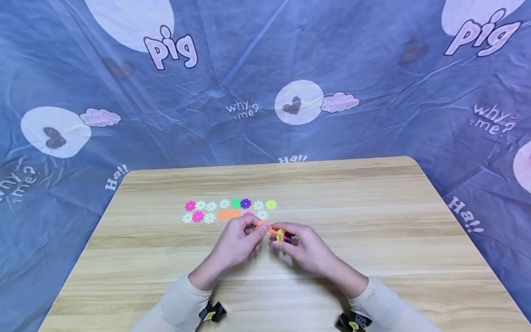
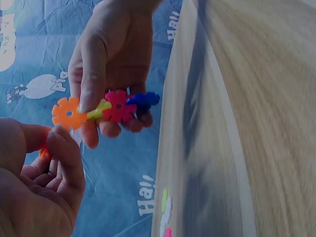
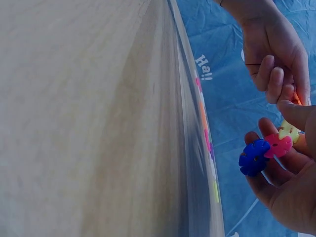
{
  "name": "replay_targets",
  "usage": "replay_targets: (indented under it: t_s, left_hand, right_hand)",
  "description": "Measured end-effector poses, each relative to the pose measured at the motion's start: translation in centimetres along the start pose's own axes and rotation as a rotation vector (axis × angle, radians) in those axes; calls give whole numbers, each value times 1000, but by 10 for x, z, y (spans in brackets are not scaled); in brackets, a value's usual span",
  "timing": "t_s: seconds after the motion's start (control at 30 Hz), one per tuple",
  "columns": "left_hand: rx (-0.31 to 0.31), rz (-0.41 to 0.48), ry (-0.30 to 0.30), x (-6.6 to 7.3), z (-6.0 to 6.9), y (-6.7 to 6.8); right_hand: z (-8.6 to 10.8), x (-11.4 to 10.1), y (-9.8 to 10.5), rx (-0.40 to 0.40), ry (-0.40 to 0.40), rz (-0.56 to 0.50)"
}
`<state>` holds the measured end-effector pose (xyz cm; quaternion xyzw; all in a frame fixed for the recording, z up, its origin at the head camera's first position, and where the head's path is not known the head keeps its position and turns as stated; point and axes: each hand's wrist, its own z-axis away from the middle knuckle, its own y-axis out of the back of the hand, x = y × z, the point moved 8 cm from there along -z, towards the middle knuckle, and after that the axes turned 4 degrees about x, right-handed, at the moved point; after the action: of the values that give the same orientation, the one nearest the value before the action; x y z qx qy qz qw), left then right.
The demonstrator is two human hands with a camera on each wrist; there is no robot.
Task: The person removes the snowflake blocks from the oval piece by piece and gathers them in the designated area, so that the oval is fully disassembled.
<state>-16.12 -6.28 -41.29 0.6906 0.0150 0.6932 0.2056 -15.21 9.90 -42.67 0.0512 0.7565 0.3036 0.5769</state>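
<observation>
My left hand (image 1: 237, 240) pinches an orange snowflake disc (image 2: 45, 152) between thumb and fingers; most of it is hidden. Close by on the right, my right hand (image 1: 306, 245) holds a short chain of interlocked notched discs. In the left wrist view the chain runs from an orange disc (image 2: 67, 114) through a yellow disc (image 2: 100, 110) and a pink disc (image 2: 120, 106) to a blue disc (image 2: 144, 100). The right thumb presses near the yellow disc, with the other fingers behind the chain. Whether the two orange discs touch cannot be told.
Two rows of loose snowflake discs lie flat on the wooden table (image 1: 352, 198) beyond my hands, among them a green disc (image 1: 236, 203), a purple disc (image 1: 245, 203) and a yellow-green disc (image 1: 271, 204). A blue printed cloth (image 1: 257, 138) hangs behind the table.
</observation>
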Motion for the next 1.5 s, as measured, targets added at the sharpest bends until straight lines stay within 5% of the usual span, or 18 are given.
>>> replay_targets:
  t_s: [0.17, 0.53, 0.97, 1.5]
  left_hand:
    - [21, -9, -25, -1, -6, 8]
    - [55, -165, 32, -14, -32, 12]
    - [1, -449, -32, -16, -65, -5]
    - [-41, -628, -68, -22, -91, -26]
  right_hand:
    - [1, 1, 2, -5, -14, 2]
    - [6, 0, 7, -15, -16, -34]
    - [9, 1, 6, -24, -30, -27]
    - [14, 2, 10, -22, -12, -32]
